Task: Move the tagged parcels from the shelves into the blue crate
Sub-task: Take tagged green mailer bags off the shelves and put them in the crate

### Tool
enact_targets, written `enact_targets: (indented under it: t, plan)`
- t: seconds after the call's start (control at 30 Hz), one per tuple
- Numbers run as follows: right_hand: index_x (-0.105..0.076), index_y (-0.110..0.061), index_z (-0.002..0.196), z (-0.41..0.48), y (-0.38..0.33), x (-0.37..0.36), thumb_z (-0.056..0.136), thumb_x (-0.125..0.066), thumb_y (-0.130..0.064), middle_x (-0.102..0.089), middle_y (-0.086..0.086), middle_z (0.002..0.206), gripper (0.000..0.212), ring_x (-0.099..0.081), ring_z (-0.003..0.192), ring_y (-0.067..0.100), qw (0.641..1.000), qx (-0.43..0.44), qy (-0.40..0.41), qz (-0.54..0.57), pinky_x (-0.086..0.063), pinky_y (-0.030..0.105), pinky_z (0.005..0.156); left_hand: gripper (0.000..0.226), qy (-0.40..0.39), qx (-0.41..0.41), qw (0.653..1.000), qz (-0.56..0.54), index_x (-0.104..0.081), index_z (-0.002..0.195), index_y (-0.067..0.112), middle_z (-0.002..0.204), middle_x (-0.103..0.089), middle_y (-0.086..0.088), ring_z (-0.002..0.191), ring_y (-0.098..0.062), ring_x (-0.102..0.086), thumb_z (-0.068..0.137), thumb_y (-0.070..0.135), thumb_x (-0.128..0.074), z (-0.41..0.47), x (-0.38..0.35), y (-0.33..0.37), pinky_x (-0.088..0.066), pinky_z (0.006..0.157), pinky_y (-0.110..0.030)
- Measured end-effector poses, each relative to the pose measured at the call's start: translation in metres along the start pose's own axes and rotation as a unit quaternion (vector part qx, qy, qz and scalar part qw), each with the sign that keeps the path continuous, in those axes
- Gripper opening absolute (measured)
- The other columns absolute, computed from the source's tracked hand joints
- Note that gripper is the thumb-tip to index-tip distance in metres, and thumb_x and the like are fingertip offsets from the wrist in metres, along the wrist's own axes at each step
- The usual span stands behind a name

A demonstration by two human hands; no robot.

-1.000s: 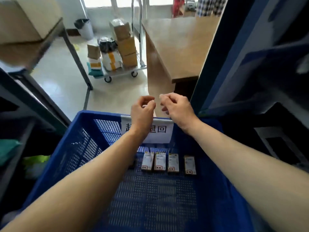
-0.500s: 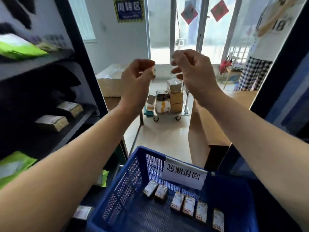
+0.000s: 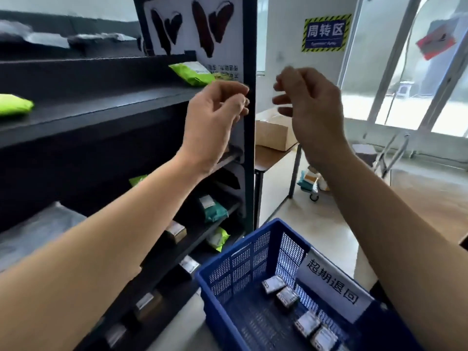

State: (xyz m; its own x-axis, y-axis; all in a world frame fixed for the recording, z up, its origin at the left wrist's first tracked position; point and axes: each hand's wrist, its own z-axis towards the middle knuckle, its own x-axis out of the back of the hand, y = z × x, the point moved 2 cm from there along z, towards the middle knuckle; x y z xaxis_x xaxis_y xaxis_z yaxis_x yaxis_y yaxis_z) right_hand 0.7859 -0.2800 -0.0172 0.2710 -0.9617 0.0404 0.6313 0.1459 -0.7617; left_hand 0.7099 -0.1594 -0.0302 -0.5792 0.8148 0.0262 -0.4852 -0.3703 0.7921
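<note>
Both hands are raised in front of the shelving, above the crate, well clear of the parcels.

Left hand point(image 3: 215, 117): it hovers at the front corner post of the dark shelves point(image 3: 101, 105), with the fingers curled in toward the thumb. We see nothing between them.

Right hand point(image 3: 311, 110): it is beside the left with a gap between them, and motion-blurred. The fingers are loosely bent and spread, and it holds nothing that we can make out.

Blue crate point(image 3: 253, 262): it sits low, just right of the shelves, with a white label point(image 3: 331, 287) of printed characters on its far wall. We count four small boxed parcels point(image 3: 274, 283) lying on its floor in a rough line along the labelled side. Whether they carry tags we cannot tell.

On the shelves:
- A lime-green pouch point(image 3: 191, 73) lies near the post on an upper shelf, with a second green pouch point(image 3: 14, 103) far left on the shelf below.
- A teal pouch point(image 3: 214, 210) and a yellow-green packet point(image 3: 219, 238) lie lower down.
- Close by the yellow-green packet is a small brown box point(image 3: 176, 231), and further boxes show on the lowest shelves, dim and hard to read.

Beyond the shelves, a cardboard carton point(image 3: 274, 131) rests on a bench point(image 3: 268, 158). A blue sign with a striped border point(image 3: 324, 32) hangs on the wall.
</note>
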Motion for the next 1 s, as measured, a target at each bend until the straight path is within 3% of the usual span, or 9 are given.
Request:
enact_targets:
  t: [0.23,0.4,0.57,0.83,1.0]
  plan:
    - [-0.061,-0.021,0.079,-0.056,-0.034,-0.077,0.095,-0.051,-0.03,-0.062,0.002,0.08,0.021,-0.061,0.073,0.009,0.986,-0.029,-0.126,0.108,-0.052,0.032,0.072,0.015,0.138,0.013,0.988,0.072,-0.062,0.088,0.017,0.082,-0.065,0.001,0.081,-0.014,-0.062,0.089,0.009,-0.05,-0.075,0.094,0.044,-0.051,0.083,-0.031]
    - [-0.061,-0.025,0.075,-0.102,-0.072,-0.138,0.094,-0.052,-0.034,-0.062,-0.005,0.076,0.023,-0.06,0.076,0.014,0.96,-0.032,-0.217,0.177,-0.054,0.044,0.078,0.016,0.263,0.018,0.956,0.127,-0.062,0.087,0.016,0.08,-0.064,0.001,0.079,-0.014,-0.063,0.09,0.008,-0.049,-0.129,0.164,0.081,-0.051,0.085,-0.034]
    - [-0.059,-0.023,0.074,-0.146,-0.102,-0.19,0.095,-0.051,-0.034,-0.061,-0.005,0.074,0.025,-0.06,0.077,0.016,0.935,-0.039,-0.282,0.213,-0.053,0.045,0.08,0.018,0.352,0.009,0.922,0.158,-0.063,0.084,0.018,0.08,-0.064,0.0,0.079,-0.015,-0.063,0.091,0.008,-0.049,-0.181,0.222,0.114,-0.051,0.083,-0.032]
    - [-0.057,-0.018,0.074,-0.216,-0.169,-0.271,0.096,-0.05,-0.031,-0.06,-0.001,0.076,0.026,-0.058,0.074,0.014,0.897,-0.036,-0.344,0.275,-0.052,0.038,0.073,0.017,0.429,0.01,0.881,0.198,-0.063,0.087,0.013,0.081,-0.064,-0.003,0.08,-0.018,-0.062,0.092,0.005,-0.048,-0.256,0.305,0.151,-0.052,0.081,-0.03]
    - [-0.058,-0.023,0.076,-0.271,-0.217,-0.314,0.096,-0.049,-0.031,-0.06,-0.008,0.076,0.023,-0.06,0.079,0.012,0.87,-0.014,-0.39,0.302,-0.053,0.037,0.08,0.02,0.475,-0.008,0.845,0.246,-0.063,0.086,0.017,0.082,-0.065,-0.001,0.08,-0.015,-0.063,0.093,0.007,-0.048,-0.304,0.361,0.192,-0.054,0.083,-0.032]
